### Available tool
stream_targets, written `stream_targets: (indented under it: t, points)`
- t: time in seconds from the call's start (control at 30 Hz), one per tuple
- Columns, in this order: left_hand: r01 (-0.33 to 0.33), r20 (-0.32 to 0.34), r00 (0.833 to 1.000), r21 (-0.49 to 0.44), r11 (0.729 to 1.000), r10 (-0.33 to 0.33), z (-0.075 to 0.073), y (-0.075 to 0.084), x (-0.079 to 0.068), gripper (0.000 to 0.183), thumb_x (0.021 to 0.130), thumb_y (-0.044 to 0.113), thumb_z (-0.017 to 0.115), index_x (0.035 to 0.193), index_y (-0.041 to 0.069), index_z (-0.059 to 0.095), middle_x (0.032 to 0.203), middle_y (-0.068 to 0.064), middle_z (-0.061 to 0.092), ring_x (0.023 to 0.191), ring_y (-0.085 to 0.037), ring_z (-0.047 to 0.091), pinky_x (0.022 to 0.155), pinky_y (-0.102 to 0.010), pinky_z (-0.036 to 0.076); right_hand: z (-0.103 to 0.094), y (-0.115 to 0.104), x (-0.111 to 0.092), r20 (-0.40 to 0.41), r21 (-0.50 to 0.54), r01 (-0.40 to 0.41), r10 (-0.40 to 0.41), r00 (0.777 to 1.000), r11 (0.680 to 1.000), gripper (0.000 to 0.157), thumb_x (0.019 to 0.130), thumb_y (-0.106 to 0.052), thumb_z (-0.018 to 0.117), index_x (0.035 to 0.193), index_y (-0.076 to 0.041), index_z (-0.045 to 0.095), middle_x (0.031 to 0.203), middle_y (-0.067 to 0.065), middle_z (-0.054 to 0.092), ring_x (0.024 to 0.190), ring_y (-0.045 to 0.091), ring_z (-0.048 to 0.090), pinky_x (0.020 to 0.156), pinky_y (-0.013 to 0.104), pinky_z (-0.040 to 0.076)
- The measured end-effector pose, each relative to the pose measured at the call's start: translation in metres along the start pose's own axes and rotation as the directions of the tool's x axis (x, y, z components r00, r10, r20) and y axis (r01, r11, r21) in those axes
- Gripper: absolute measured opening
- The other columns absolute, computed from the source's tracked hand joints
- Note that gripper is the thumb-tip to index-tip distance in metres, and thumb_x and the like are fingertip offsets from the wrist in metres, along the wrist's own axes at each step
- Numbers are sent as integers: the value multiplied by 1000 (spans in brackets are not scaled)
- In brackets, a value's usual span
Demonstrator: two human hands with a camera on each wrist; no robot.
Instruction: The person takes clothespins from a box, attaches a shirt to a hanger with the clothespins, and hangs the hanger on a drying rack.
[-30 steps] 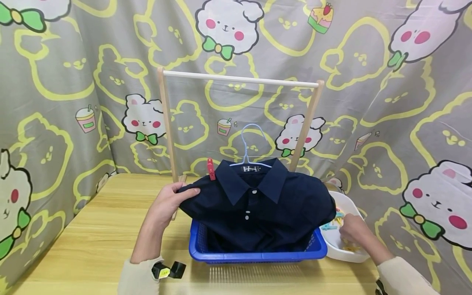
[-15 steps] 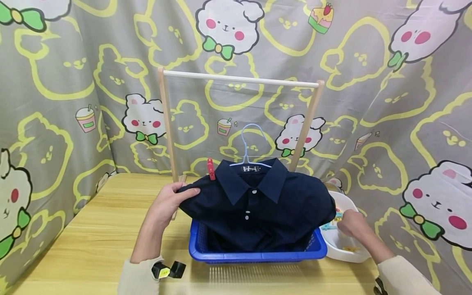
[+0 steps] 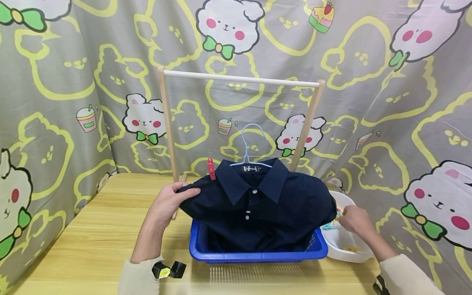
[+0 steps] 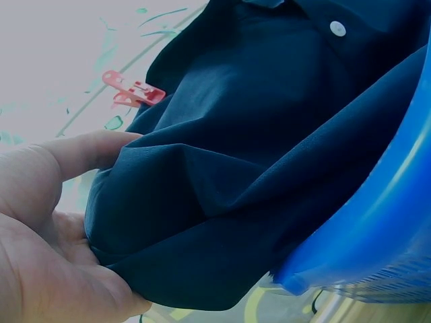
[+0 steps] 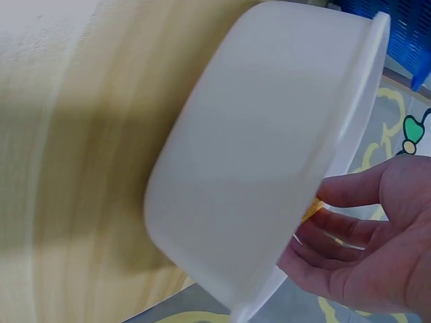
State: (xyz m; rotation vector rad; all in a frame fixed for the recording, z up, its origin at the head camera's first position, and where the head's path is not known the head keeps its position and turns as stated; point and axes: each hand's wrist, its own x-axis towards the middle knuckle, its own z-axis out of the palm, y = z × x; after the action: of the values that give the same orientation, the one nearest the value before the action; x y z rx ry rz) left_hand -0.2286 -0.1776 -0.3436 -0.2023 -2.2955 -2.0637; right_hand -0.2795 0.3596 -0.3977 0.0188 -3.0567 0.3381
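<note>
A navy collared shirt (image 3: 236,205) sits on a light blue hanger (image 3: 246,153), its lower part down in a blue basket (image 3: 258,257). My left hand (image 3: 167,203) grips the shirt's left-side sleeve, thumb on top and fingers underneath, as the left wrist view shows. One red clothespin (image 3: 211,169) is clipped at the shoulder near the collar. Over a white basin (image 3: 344,256) at the right, my right hand (image 3: 355,219) pinches a yellow clothespin (image 5: 312,208) between thumb and fingers; the basin wall partly hides it in the right wrist view.
Several loose clothespins (image 3: 352,248) lie in the basin. Behind the shirt stands a wooden rack with a white crossbar (image 3: 239,78). Both basket and basin rest on a wood-grain table (image 3: 99,229), with a patterned curtain (image 3: 221,37) around it.
My right hand has shifted within the basin, rising slightly towards its back, and more of the loose clothespins at the front now show. The left hand and shirt have stayed in place.
</note>
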Motion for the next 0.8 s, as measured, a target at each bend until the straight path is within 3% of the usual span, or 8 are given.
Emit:
stream_targets:
  t: [0.07, 0.3, 0.4, 0.53, 0.7, 0.8]
  points:
    - [4, -2, 1000, 1, 1000, -4, 0, 0, 0, 39, 85, 31, 72, 95, -5, 62, 80, -5, 63, 92, -21, 55, 85, -33, 42, -3, -1, 1, 15, 8, -16, 16, 1000, 1000, 8, 72, -10, 53, 67, -4, 55, 62, 6, 50, 59, 26, 46, 54, 33, 35]
    - [8, -6, 1000, 6, 1000, -8, 1, 0, 0, 38, 85, 31, 72, 95, -4, 62, 81, -5, 62, 93, -21, 55, 85, -33, 43, -13, -11, 3, 46, 43, -49, 47, 998, 998, 25, 75, -8, 53, 91, 9, 60, 84, 22, 60, 71, 32, 53, 62, 41, 44]
    - [9, -5, 1000, -3, 1000, -9, 0, 0, 0, 37, 85, 31, 72, 92, -4, 61, 74, -2, 60, 72, -16, 56, 69, -28, 44, -16, -15, 3, 20, 66, -45, 43, 999, 997, 30, 78, -11, 53, 97, 12, 58, 89, 26, 60, 75, 36, 55, 64, 44, 45]
    - [11, 3, 1000, -17, 1000, -11, -1, 0, -1, 34, 86, 30, 71, 88, -2, 60, 65, 2, 55, 44, -13, 43, 47, -25, 34, -21, -19, 4, -29, 89, -37, 40, 999, 995, 35, 84, -21, 55, 97, 11, 58, 90, 28, 60, 77, 39, 56, 65, 45, 45]
    - [13, 14, 1000, -18, 1000, -13, -1, 0, -1, 33, 87, 31, 70, 89, 0, 60, 65, 3, 55, 43, -12, 43, 44, -24, 32, -26, -21, 7, -32, 95, -45, 49, 998, 994, 39, 83, -19, 52, 103, 14, 56, 97, 31, 59, 81, 43, 55, 66, 47, 45]
    - [16, 4, 1000, -6, 1000, -16, -1, 0, -1, 35, 86, 31, 71, 92, -2, 61, 69, 2, 57, 51, -11, 48, 51, -23, 38, -30, -23, 8, -37, 100, -40, 44, 998, 994, 40, 83, -17, 50, 108, 14, 55, 101, 33, 58, 86, 47, 55, 68, 49, 44]
